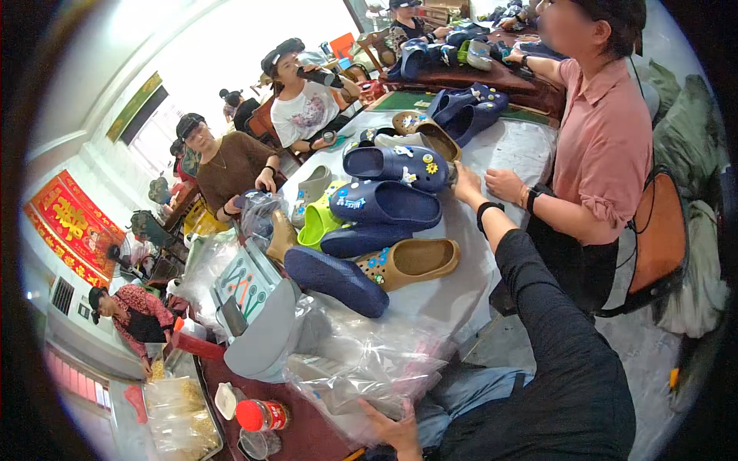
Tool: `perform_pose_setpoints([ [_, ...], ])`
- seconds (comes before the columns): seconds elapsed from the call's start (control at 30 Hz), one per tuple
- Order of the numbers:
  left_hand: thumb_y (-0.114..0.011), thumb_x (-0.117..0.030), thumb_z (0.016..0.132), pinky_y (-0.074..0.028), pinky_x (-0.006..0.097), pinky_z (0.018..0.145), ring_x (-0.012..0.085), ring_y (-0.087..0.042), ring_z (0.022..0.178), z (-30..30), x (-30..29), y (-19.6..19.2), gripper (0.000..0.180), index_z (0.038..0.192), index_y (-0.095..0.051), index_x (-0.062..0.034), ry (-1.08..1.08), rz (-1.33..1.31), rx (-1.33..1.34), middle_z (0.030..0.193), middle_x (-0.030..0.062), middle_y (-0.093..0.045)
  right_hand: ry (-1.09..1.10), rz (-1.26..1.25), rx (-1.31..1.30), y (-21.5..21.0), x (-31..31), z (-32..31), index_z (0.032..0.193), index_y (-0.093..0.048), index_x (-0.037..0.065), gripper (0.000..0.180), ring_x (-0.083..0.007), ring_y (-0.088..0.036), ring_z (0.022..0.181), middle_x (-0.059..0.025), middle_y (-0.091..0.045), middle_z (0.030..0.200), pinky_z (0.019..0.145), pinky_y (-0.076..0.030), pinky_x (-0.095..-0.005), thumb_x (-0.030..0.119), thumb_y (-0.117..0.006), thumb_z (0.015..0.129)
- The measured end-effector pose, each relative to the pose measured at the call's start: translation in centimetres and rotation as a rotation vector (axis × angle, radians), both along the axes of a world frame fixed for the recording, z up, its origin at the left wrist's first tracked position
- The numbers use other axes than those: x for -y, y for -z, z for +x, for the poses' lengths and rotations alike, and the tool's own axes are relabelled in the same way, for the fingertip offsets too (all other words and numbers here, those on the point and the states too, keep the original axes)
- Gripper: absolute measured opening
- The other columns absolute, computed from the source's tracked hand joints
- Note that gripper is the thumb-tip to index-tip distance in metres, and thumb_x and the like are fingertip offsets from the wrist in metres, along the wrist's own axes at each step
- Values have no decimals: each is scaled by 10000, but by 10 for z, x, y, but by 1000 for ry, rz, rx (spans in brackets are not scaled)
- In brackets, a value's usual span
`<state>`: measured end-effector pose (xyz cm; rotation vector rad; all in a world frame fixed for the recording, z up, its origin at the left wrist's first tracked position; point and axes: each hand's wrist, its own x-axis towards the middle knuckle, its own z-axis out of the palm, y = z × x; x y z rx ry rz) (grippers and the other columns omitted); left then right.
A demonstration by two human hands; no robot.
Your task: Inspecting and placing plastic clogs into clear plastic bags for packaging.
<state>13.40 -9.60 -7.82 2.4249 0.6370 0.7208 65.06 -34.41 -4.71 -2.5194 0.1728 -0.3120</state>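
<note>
My right hand (464, 183) is stretched out across the table, its fingers closed on the heel end of a navy clog (393, 165) decorated with yellow and white charms. Beneath and around that clog lies a pile: other navy clogs (384, 204), a lime green clog (315, 223), a grey clog (313, 188) and a tan clog (415, 261). One navy clog (336, 281) at the near edge shows its sole. Down by my lap, my left hand (393, 427) has its fingers apart against a stack of clear plastic bags (369, 361).
A person in a pink shirt (615, 127) stands close on my right. Across the table, a person in brown (234, 165) handles a bagged shoe, and another drinks from a dark bottle (317, 75). A grey box (261, 323) and red-lidded jar (261, 415) stand at left.
</note>
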Motion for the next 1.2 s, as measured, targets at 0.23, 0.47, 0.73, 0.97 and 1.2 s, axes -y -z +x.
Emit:
perform_pose_setpoints([
  [0.23, -767, -277, 706, -319, 434, 1058, 440, -376, 1276, 4, 6, -4, 989, 1441, -188, 42, -1, -133, 2, 1392, 312, -347, -112, -275, 203, -9, 11, 3, 1232, -456, 122, 572, -327, -598, 993, -147, -538, 1149, 835, -466, -469, 165, -714, 723],
  [0.47, -740, -276, 732, -332, 439, 1052, 455, -385, 1264, 3, 5, -6, 957, 1438, -181, 48, 39, -61, 7, 1380, 328, -346, -269, -276, 348, -24, 12, -3, 1309, -390, 86, 649, -335, -605, 996, -153, -539, 1211, 766, -516, -444, 86, -682, 729],
  [0.73, -718, -313, 744, -389, 455, 980, 478, -458, 1155, 3, 7, -7, 949, 1433, -180, 55, 32, -59, 19, 1319, 341, -404, -186, 222, 614, -49, 9, 4, 1115, -422, 52, 476, -431, -541, 1015, -227, -542, 1095, 810, -458, -461, 65, -695, 725],
  [0.97, -730, -319, 730, -432, 453, 926, 471, -511, 1076, 9, 6, -9, 922, 1417, -236, 48, -10, 78, 61, 1239, 332, -480, -169, 297, 775, -64, 1, -15, 1235, -437, -78, 578, -415, -576, 993, -285, -573, 1084, 835, -457, -404, 232, -689, 817],
  [1.2, -757, -253, 721, -387, 447, 1005, 459, -442, 1199, 8, 10, -14, 943, 1420, -210, 67, 38, -77, -32, 1325, 322, -416, -432, 438, 714, -84, 6, -138, 1204, -440, -51, 536, -198, -531, 1042, -132, -547, 1123, 903, -423, -319, 116, -726, 782],
])
